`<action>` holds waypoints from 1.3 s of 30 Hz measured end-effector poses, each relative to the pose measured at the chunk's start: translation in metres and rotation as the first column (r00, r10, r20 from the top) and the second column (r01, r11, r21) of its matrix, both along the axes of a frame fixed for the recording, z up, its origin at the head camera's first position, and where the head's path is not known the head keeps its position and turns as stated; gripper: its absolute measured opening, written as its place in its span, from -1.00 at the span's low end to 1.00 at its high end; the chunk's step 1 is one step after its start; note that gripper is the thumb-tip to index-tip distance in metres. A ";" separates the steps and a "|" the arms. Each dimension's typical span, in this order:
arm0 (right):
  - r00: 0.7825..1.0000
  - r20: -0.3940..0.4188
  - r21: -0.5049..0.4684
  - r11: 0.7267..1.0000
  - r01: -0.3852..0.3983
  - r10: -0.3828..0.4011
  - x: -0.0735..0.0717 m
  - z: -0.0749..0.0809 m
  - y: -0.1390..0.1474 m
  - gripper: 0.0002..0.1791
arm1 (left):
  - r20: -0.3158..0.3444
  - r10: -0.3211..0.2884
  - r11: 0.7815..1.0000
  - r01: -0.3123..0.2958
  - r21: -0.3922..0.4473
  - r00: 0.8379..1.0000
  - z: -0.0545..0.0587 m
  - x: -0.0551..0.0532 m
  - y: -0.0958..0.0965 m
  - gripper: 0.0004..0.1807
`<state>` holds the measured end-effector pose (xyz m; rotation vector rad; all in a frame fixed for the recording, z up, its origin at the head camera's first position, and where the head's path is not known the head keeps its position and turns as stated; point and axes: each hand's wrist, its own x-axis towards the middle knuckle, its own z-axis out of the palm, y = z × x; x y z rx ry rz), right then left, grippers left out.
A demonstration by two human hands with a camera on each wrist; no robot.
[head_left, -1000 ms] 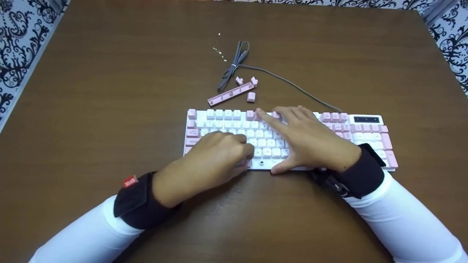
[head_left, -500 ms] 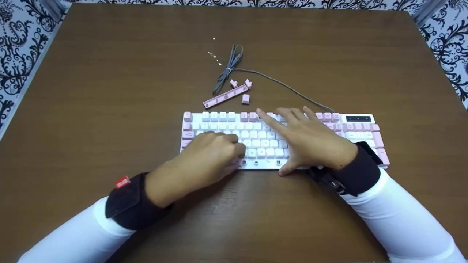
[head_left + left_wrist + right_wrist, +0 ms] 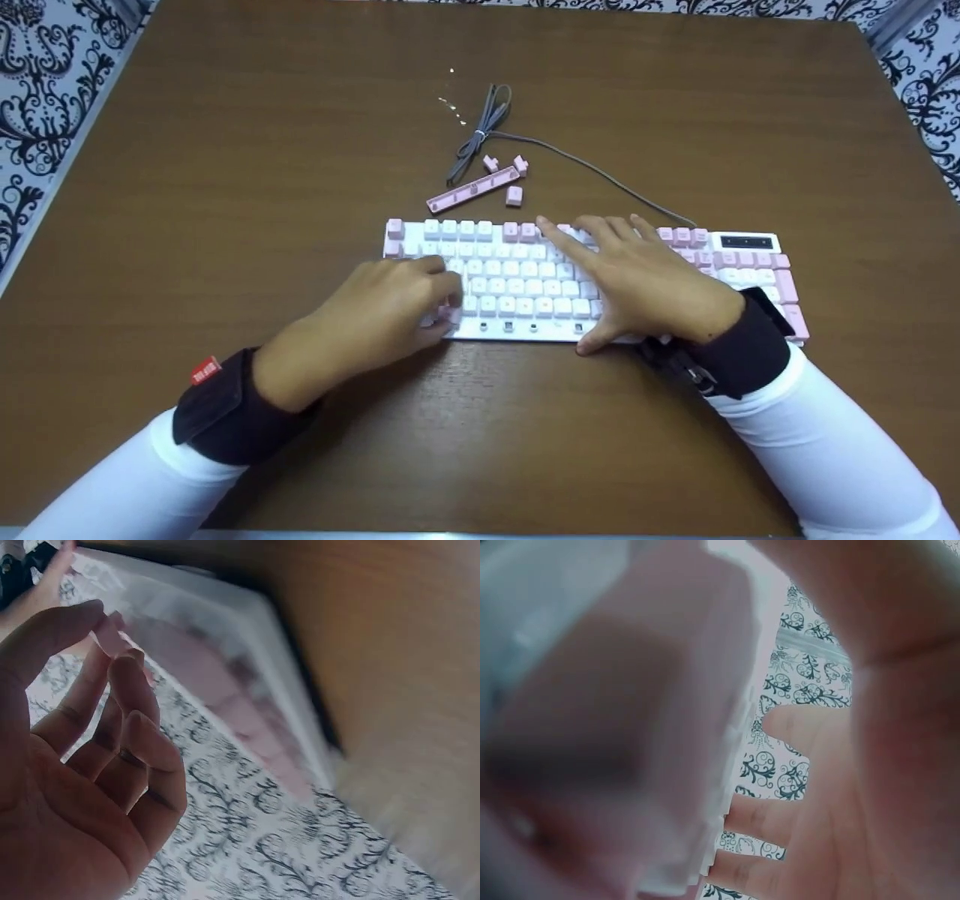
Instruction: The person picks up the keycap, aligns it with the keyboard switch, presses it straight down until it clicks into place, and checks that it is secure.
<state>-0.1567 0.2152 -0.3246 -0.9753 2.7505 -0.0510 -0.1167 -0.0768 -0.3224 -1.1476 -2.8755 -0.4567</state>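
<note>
A white and pink keyboard (image 3: pixel 517 286) lies on the brown table, its front row bare of caps along the middle, where several dark switches (image 3: pixel 508 327) show. My left hand (image 3: pixel 367 315) is at the left part of that row. In the left wrist view its thumb and index finger pinch a small pink keycap (image 3: pixel 110 634). My right hand (image 3: pixel 645 277) rests spread over the keyboard's right half, fingers straight toward the back edge, thumb at the front edge. Behind the keyboard lie a long pink spacebar (image 3: pixel 474 190), underside up, and several small pink keycaps (image 3: pixel 514 196).
A grey cable (image 3: pixel 480 135) lies bundled behind the loose keycaps and runs to the keyboard's back edge. Tiny pale bits (image 3: pixel 452 107) are scattered left of the bundle. Black and white patterned material (image 3: pixel 45 112) shows beyond the table's edges.
My left hand has moved left along the front row and now pinches a keycap; more bare switches show there. My right hand has stayed almost in place.
</note>
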 end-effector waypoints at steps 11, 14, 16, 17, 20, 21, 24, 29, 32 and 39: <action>1.000 0.026 0.007 1.000 0.016 -0.016 0.001 0.002 0.000 0.56 | -0.006 0.054 0.999 -0.054 0.002 0.999 -0.002 0.006 -0.017 -0.93; 1.000 0.022 0.000 1.000 0.011 -0.010 0.000 0.002 0.001 0.55 | -0.028 0.041 0.999 -0.040 0.014 0.999 -0.002 0.007 -0.016 -0.94; 1.000 0.022 -0.001 1.000 0.011 -0.011 0.000 0.003 0.001 0.54 | -0.043 0.037 0.999 -0.036 0.019 0.998 -0.002 0.007 -0.016 -0.94; 1.000 0.021 -0.002 1.000 0.011 -0.011 0.000 0.003 0.001 0.54 | -0.047 0.035 0.999 -0.034 0.019 0.998 -0.002 0.008 -0.016 -0.94; 1.000 0.026 0.003 1.000 0.014 -0.014 0.000 0.004 0.000 0.54 | -0.054 0.031 0.999 -0.030 0.020 0.998 -0.003 0.008 -0.015 -0.93; 0.999 0.029 0.006 1.000 0.015 -0.015 0.000 0.004 0.000 0.54 | -0.057 0.029 0.999 -0.028 0.021 0.998 -0.003 0.009 -0.015 -0.93; 0.999 0.044 0.014 1.000 0.021 -0.021 0.000 0.003 -0.001 0.54 | -0.069 0.013 1.000 -0.011 0.024 0.997 -0.002 0.010 -0.012 -0.94; 0.999 0.034 0.018 1.000 0.014 -0.014 0.000 0.003 0.001 0.55 | -0.091 -0.032 0.999 0.035 0.034 0.995 0.002 0.007 0.006 -0.96; 1.000 0.022 0.007 1.000 0.002 -0.002 -0.001 0.003 0.001 0.55 | -0.111 -0.072 0.996 0.078 0.049 0.991 0.003 0.004 0.022 -0.96; 0.999 0.031 -0.008 1.000 0.024 -0.024 0.000 0.003 0.002 0.53 | -0.165 -0.114 0.989 0.127 0.071 0.980 0.002 -0.002 0.062 -0.97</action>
